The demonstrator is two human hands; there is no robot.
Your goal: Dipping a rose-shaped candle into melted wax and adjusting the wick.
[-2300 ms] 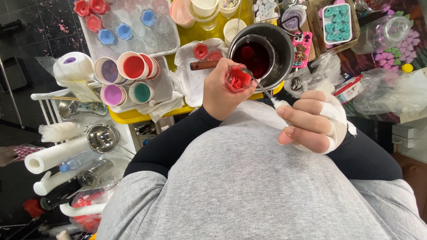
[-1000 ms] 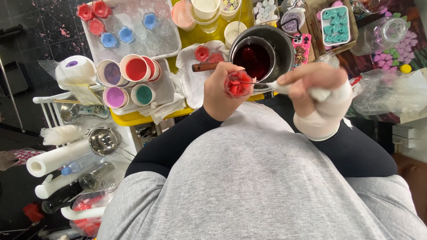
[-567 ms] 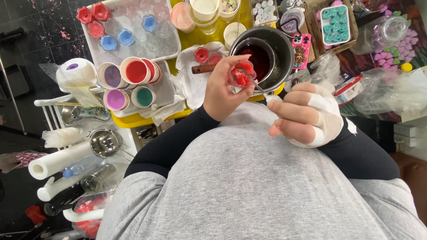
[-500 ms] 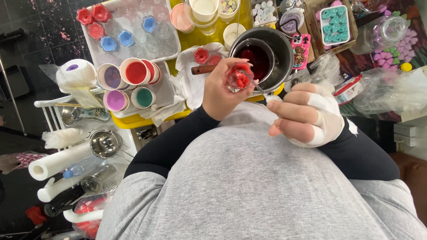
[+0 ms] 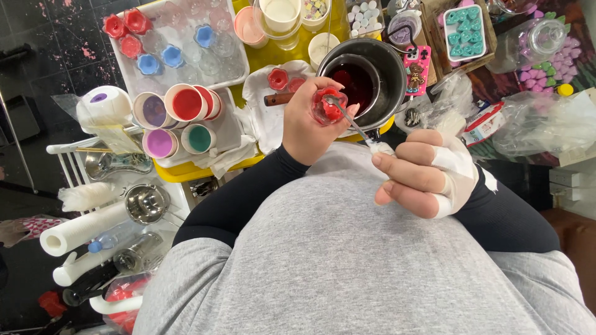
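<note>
My left hand point(image 5: 302, 126) grips a small clear glass cup point(image 5: 328, 107) holding a red flower-shaped piece, held just in front of a steel pot point(image 5: 390, 73). Inside the pot sits a smaller pan of dark red liquid point(image 5: 356, 79) with a wooden handle point(image 5: 279, 98). My right hand point(image 5: 425, 172), partly wrapped in white bandage, pinches a thin metal spoon point(image 5: 354, 123) by its white-wrapped handle. The spoon's bowl rests at the cup's mouth. Two more red flower cups point(image 5: 277, 78) stand on a white paper towel point(image 5: 264, 118) behind my left hand.
A clear tray point(image 5: 239, 59) of red and blue flower cups lies at the far left. Paper cups of purple, red and green point(image 5: 186, 103) stand beside it on the yellow table point(image 5: 180, 166). A turquoise mould point(image 5: 463, 32), a pink phone point(image 5: 417, 67) and plastic bags point(image 5: 540, 124) sit right.
My right hand swung the spoon across to the cup, then dropped back toward my body; the spoon tip now sits in the cup. My left hand tilted the cup slightly.
</note>
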